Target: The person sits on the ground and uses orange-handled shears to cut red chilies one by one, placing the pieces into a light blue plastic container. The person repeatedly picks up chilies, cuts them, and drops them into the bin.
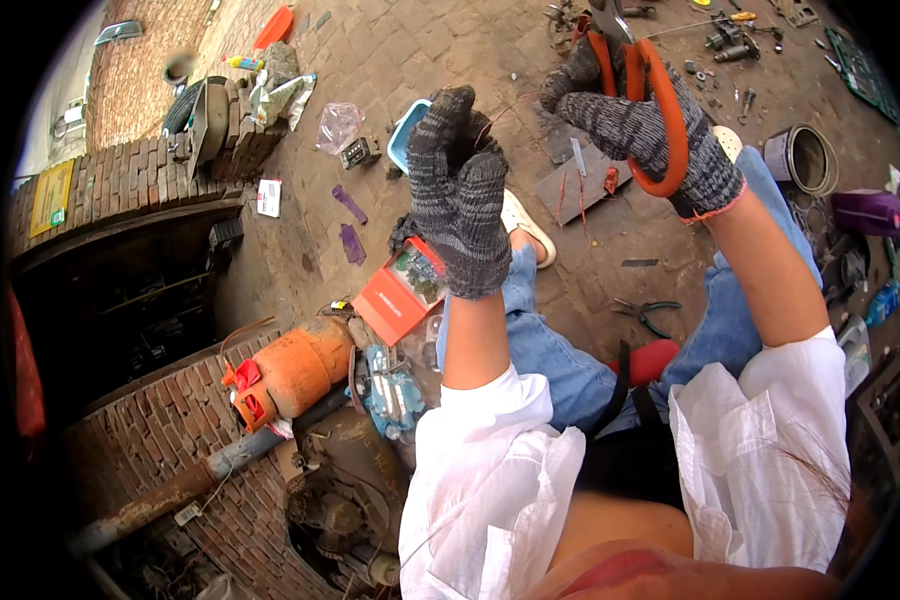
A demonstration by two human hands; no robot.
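My left hand [461, 199], in a dark grey knitted glove, is raised with fingers bent around a thin reddish wire [506, 112]. The wire runs from those fingers toward the upper right. In a matching glove, my right hand [645, 131] grips orange-handled shears [675, 124], whose metal jaws point up at the picture's top edge. Part of the handles is covered by the fingers. Below, a flat metal plate [555, 196] lies on the paving with thin reddish wires [582, 204], a metal strip [577, 157] and a crumpled red scrap [611, 180].
Pliers [649, 315] lie between my legs. At left are a light-blue tray [399, 142], an orange-red box [386, 300] and an orange gas cylinder [300, 367]. A tin can [780, 161], purple container [870, 212] and green tool case [862, 71] stand at right.
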